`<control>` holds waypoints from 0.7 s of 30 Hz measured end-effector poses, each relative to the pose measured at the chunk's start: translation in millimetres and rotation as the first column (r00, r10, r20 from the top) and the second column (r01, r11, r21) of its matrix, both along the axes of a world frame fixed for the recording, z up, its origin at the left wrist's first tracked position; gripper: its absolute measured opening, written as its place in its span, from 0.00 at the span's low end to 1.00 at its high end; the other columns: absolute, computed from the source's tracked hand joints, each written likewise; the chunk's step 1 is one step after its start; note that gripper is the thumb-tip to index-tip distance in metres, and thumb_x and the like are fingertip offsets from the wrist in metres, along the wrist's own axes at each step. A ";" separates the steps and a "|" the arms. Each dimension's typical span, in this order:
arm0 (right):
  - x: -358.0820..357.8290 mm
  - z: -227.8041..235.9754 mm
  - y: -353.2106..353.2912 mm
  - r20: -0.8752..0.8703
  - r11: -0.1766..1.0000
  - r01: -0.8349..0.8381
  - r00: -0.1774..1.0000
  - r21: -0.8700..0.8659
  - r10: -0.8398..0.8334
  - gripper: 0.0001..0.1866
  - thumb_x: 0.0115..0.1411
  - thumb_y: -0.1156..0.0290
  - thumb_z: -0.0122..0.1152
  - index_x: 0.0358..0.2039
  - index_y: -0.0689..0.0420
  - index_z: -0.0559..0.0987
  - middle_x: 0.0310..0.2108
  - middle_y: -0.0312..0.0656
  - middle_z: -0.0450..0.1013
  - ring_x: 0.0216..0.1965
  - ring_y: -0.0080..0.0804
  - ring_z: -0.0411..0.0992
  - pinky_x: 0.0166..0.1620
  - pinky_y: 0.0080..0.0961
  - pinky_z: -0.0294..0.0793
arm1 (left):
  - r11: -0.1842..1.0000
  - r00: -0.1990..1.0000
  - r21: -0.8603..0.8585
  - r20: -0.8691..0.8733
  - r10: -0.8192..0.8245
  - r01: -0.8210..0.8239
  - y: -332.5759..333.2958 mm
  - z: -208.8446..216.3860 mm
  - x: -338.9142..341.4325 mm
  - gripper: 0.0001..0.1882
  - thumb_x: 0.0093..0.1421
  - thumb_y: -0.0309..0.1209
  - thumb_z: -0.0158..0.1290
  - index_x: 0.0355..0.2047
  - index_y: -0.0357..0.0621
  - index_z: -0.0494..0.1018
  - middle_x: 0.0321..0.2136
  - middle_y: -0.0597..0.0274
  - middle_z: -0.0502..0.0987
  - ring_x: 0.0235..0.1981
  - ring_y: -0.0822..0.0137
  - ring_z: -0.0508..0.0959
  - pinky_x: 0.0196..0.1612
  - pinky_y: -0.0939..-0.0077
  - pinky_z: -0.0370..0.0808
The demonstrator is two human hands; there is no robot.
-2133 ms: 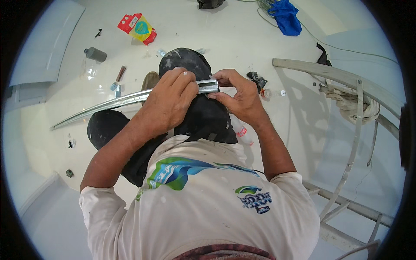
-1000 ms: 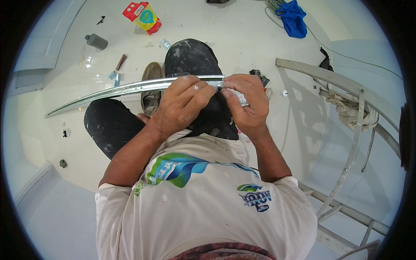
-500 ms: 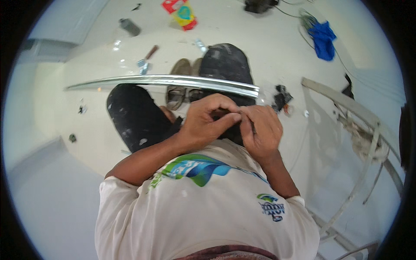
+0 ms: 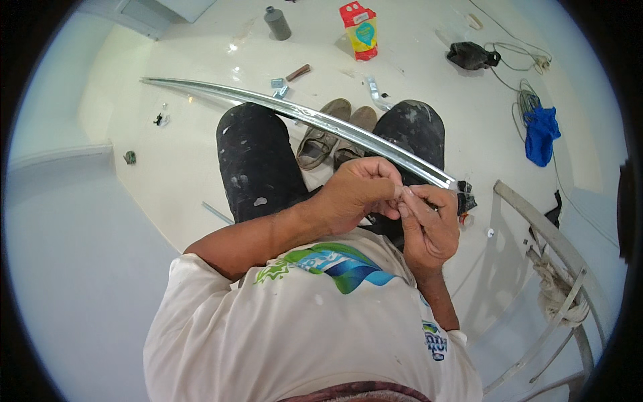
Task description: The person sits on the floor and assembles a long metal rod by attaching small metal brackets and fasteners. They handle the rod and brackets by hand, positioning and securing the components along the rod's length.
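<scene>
My left hand and my right hand meet in front of my belly, fingertips pinched together. Whatever they pinch is too small or too covered to name. Just beyond the hands, a long shiny metal channel lies slanting across my thighs, its near end close to my right fingers. Neither hand grips the channel. My dark, paint-spotted trouser knees are under it, and a pair of worn brown shoes shows between them.
Ahead on the pale floor are a grey bottle, a red and yellow packet, small metal brackets and a black bag. To the right are a blue cloth bag, loose cables and a metal frame with rope.
The whole view has shifted, so the floor things appear farther right. My fingertips stay together, with the right fingers now more extended over the pinch. The channel looks more slanted.
</scene>
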State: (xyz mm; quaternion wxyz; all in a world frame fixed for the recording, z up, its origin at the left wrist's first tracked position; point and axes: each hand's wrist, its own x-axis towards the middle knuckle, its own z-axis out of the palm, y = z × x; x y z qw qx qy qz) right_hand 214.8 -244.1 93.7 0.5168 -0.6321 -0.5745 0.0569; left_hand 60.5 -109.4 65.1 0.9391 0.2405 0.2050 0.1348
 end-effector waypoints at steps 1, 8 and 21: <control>-3.2 -3.1 0.6 -0.070 1.000 0.009 0.998 -0.005 -0.009 0.18 0.60 0.86 0.78 0.50 0.58 0.93 0.46 0.46 0.85 0.45 0.37 0.80 0.47 0.29 0.80 | 1.000 0.999 -0.010 0.028 0.021 -0.020 -0.6 3.6 -0.6 0.04 0.74 0.26 0.62 0.46 0.40 0.81 0.41 0.56 0.87 0.39 0.66 0.89 0.45 0.70 0.91; -20.2 -5.8 1.7 -0.409 1.000 -0.009 0.912 0.013 0.014 0.17 0.61 0.90 0.76 0.48 0.59 0.90 0.47 0.47 0.87 0.45 0.35 0.83 0.48 0.29 0.81 | 0.999 0.992 0.020 0.123 0.025 -0.028 6.9 5.7 -4.6 0.10 0.70 0.18 0.61 0.50 0.39 0.78 0.41 0.55 0.87 0.40 0.65 0.91 0.45 0.70 0.92; -10.3 2.6 31.6 0.388 0.993 0.054 0.917 0.109 -0.093 0.19 0.65 0.81 0.78 0.55 0.57 0.89 0.49 0.45 0.86 0.45 0.44 0.81 0.49 0.42 0.78 | 0.957 0.968 0.248 -0.158 0.196 -0.153 6.1 44.9 -12.8 0.10 0.76 0.27 0.64 0.52 0.32 0.83 0.48 0.52 0.88 0.47 0.67 0.89 0.53 0.72 0.89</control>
